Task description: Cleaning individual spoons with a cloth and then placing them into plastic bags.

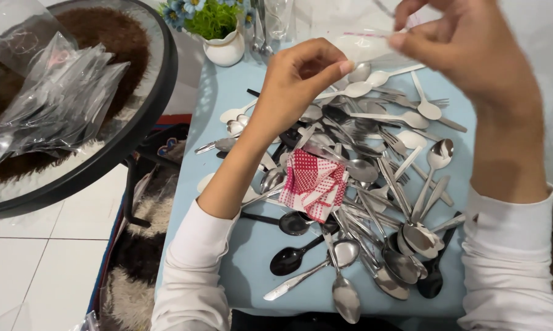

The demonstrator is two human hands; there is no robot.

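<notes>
Both hands (301, 73) (466, 49) hold a clear bag (365, 44) between them.

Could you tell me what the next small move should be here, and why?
Probably pull the clear plastic bag open at its mouth. The left hand and right hand both pinch it above the pile of spoons and forks, and nothing seems to be inside it yet.

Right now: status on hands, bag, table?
Left hand and right hand both pinching a clear plastic bag, held up. Cutlery pile below on the blue table. Red checked cloth lies on the pile.
</notes>
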